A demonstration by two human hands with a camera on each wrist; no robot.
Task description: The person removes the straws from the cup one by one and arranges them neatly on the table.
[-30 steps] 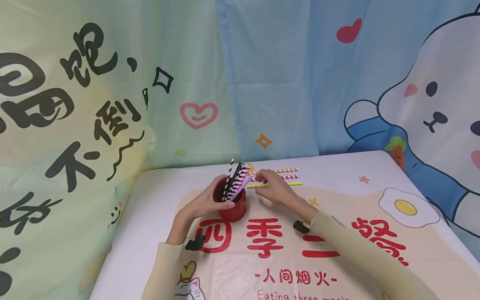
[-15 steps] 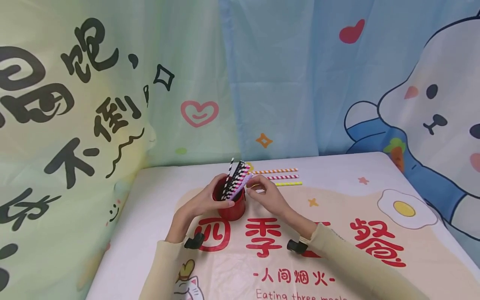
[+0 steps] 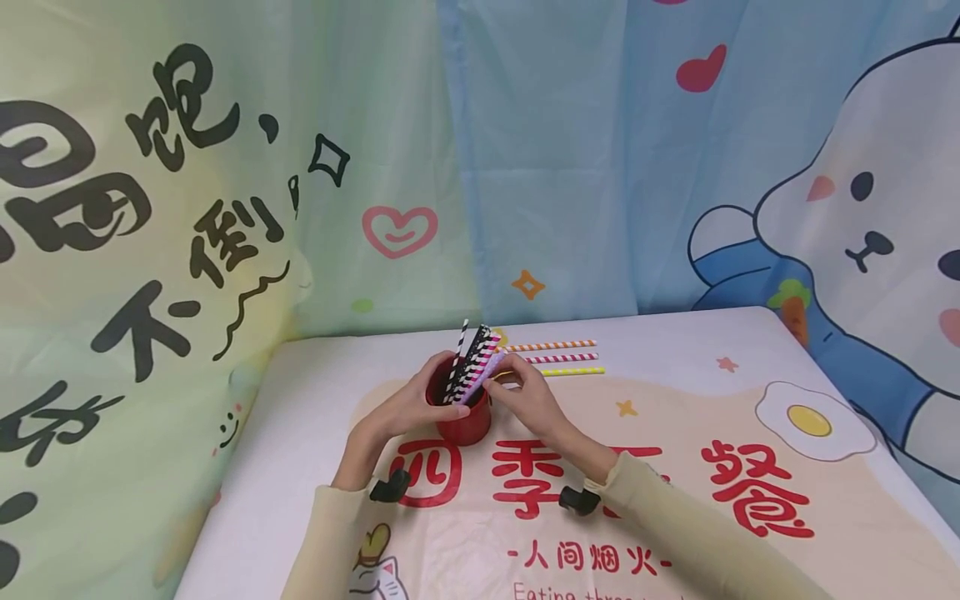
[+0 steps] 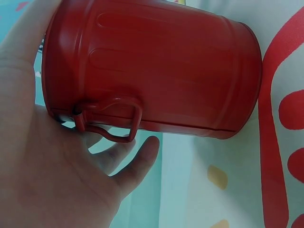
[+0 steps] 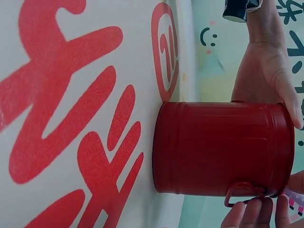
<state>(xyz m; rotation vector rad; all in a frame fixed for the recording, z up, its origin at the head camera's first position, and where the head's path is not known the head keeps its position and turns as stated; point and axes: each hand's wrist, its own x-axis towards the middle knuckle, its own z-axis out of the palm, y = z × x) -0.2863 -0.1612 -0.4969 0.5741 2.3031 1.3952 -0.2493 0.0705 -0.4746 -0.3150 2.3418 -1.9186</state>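
A red metal can (image 3: 459, 414) stands on the printed tablecloth (image 3: 675, 533) with several striped straws (image 3: 472, 360) leaning out of it to the right. My left hand (image 3: 411, 403) grips the can from the left, thumb across its rim; the left wrist view shows the can (image 4: 152, 71) and its small wire handle (image 4: 111, 121) against my palm (image 4: 42, 166). My right hand (image 3: 525, 397) is at the can's right rim, and its fingertips (image 5: 251, 216) pinch the outermost pale straw (image 5: 294, 205) beside the can (image 5: 223, 147).
Three straws lie side by side behind my right hand: orange (image 3: 555, 344), pink (image 3: 564, 357) and yellow (image 3: 573, 371). Printed curtains hang close behind and to the left of the table. A fried-egg print (image 3: 813, 421) marks the cloth at the right.
My right hand has slid left, from the lying yellow straw's left end to the can's rim. The three lying straws, the can and my left hand stayed where they were.
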